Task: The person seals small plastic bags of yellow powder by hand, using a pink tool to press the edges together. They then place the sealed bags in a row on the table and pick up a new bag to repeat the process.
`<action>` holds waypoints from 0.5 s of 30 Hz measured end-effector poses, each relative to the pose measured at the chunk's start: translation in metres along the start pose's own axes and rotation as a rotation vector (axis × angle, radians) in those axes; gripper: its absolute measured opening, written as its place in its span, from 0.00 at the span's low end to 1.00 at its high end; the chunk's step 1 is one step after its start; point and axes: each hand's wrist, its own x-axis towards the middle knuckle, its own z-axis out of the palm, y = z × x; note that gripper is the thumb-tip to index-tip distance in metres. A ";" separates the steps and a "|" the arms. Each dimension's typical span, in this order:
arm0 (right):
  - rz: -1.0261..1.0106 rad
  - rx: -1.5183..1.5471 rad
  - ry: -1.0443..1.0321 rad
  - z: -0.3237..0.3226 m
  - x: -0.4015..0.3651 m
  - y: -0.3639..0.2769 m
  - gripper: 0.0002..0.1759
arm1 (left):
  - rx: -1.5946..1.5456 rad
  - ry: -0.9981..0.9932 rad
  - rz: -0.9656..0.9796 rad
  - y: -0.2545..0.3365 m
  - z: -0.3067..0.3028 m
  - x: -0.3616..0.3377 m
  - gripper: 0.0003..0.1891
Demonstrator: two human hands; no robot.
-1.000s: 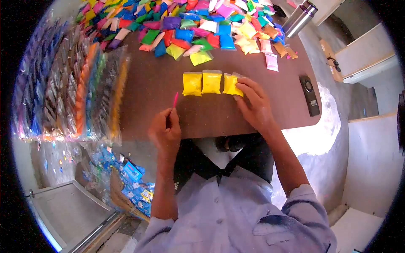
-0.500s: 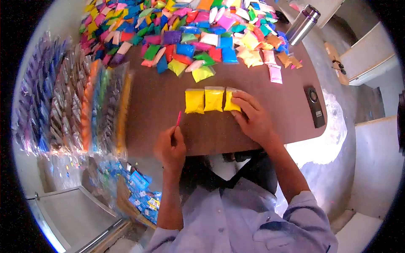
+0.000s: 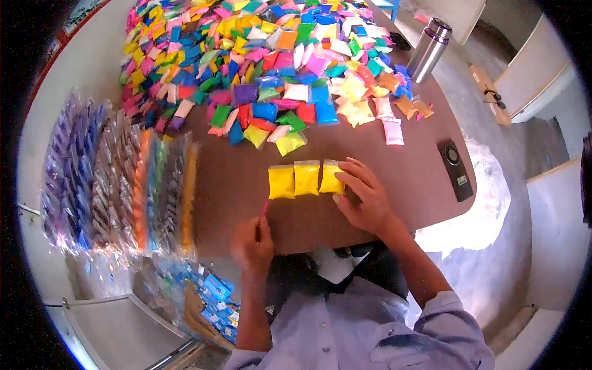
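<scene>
Three yellow packets lie side by side on the brown table: a left packet [image 3: 282, 182], a middle packet [image 3: 306, 178] and a right packet [image 3: 332, 177]. My right hand [image 3: 368, 200] has its fingertips on the right packet's outer edge, with the thumb by its lower corner. Below the left packet, my left hand [image 3: 253, 243] is closed on a thin pink stick [image 3: 266, 208]. The stick points up, its tip close to that packet's lower left corner. The left hand is partly blurred.
Many coloured packets [image 3: 265, 112] are heaped across the table's far side. Long clear sleeves of packets [image 3: 102, 179] stand at the left. A steel flask [image 3: 430, 50] is at the back right, and a black device [image 3: 455, 171] lies near the table's right edge [image 3: 473, 185].
The view has tilted up, so the table sits lower in the picture. My left hand and the pink stick have shifted slightly toward the left packet. My right hand stays at the right packet.
</scene>
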 end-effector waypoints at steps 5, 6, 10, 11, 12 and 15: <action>0.133 0.142 0.150 -0.002 0.008 0.009 0.19 | 0.162 -0.090 -0.006 0.012 -0.016 0.011 0.05; 0.195 0.185 0.167 -0.003 0.013 0.013 0.17 | 0.166 -0.090 0.000 0.011 -0.016 0.012 0.05; 0.269 0.234 0.180 -0.006 0.052 0.025 0.11 | 0.145 -0.057 0.068 -0.003 -0.009 0.011 0.06; 0.269 0.237 0.188 -0.003 0.063 0.030 0.11 | 0.114 -0.029 0.103 -0.007 -0.006 0.009 0.06; 0.316 0.344 0.179 0.001 0.073 0.034 0.10 | 0.117 -0.031 0.111 -0.008 -0.006 0.008 0.06; 0.334 0.456 0.152 0.013 0.096 0.054 0.08 | 0.144 -0.026 0.048 -0.010 -0.002 0.007 0.05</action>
